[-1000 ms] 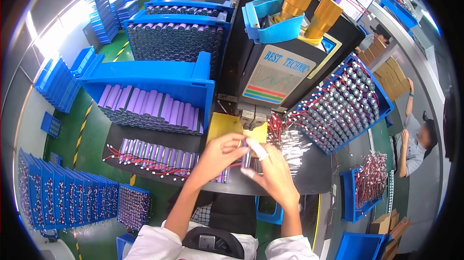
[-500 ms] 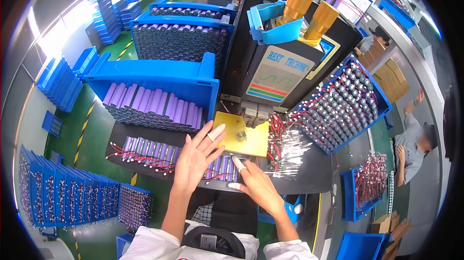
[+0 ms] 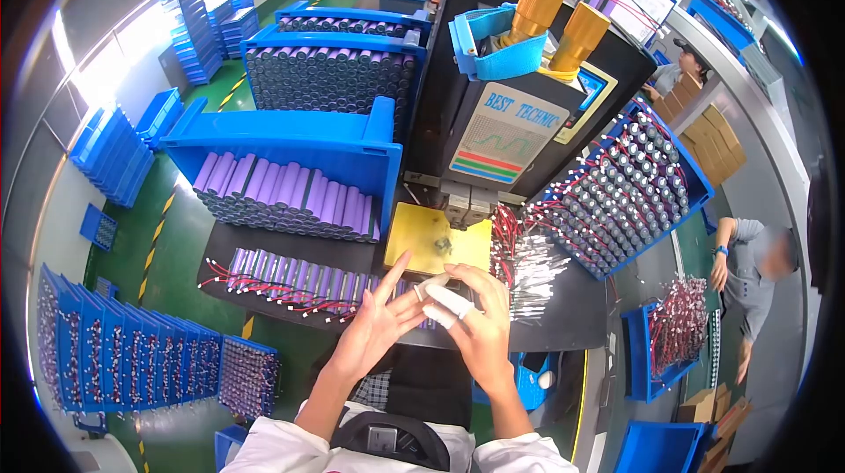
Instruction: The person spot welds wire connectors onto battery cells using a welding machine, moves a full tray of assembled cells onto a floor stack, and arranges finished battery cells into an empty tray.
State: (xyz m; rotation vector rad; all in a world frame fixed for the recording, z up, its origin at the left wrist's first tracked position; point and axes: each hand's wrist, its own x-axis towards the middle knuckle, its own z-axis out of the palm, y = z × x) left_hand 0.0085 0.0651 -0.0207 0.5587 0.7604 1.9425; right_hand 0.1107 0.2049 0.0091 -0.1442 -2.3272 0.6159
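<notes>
A: Hands?
B: Left hand (image 3: pixel 371 332) is hovering at lower centre, fingers spread, palm partly showing. Right hand (image 3: pixel 486 328) is facing it, fingers curling inward, white covers (image 3: pixel 451 300) showing on its fingers. The fingertips are meeting or overlapping; contact unclear.
A: Grip?
B: Left is spreading open. Right: cannot tell if it is pinching anything.
A: Wired purple cells (image 3: pixel 304 278)?
B: Lying in 1 row on the black bench (image 3: pixel 576 310), lower left to lower centre, red leads trailing toward the frame's bottom. The hands are partly covering the right end.
A: Surroundings?
B: Yellow plate (image 3: pixel 412 235) is lying just above the hands, under the machine (image 3: pixel 503 134). White-tipped leads (image 3: pixel 539 275) are lying right of it. Blue bin (image 3: pixel 282 128) is holding purple cells, left of centre. 1 co-worker (image 3: pixel 748 297) is showing at right.
</notes>
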